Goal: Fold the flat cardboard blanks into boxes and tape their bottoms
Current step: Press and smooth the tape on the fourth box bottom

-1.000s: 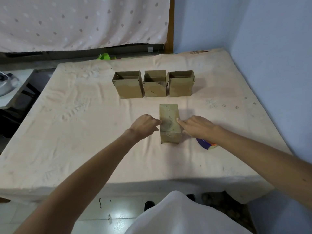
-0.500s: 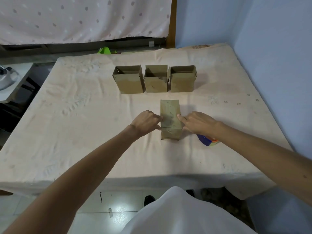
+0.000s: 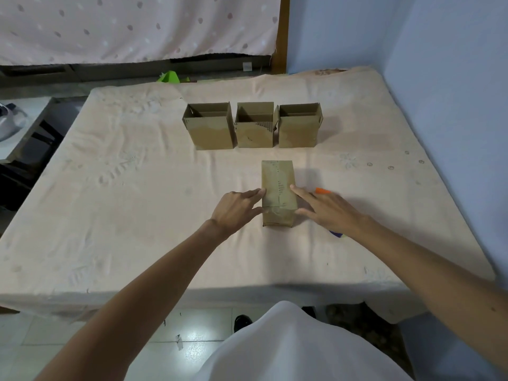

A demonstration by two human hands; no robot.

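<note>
Worktop: the pale peach cloth-covered worktop (image 3: 137,215) is soft and wrinkled. It probably gives under pressure, so press against the cardboard walls rather than straight down.
Finished row: three brown corrugated cardboard boxes (image 3: 255,130) stand open-topped, side by side, near the far edge.
Box in hand: the fourth brown cardboard box (image 3: 277,182) sits mid-worktop toward your near edge, its closed glossy taped face up. Rub the tape flat along the seam and down over the edges so no corner lifts.
Hands: your left hand (image 3: 236,209) and right hand (image 3: 327,210) are both released. Their fingers are extended and touch the box's two sides, neither gripping. Keep the pressure even.
Tape roll: a purple-blue roll (image 3: 336,234) peeks from under your right wrist.
Orange piece: a small orange object (image 3: 322,191) lies beyond your right fingers. You cannot tell what it is.
</note>
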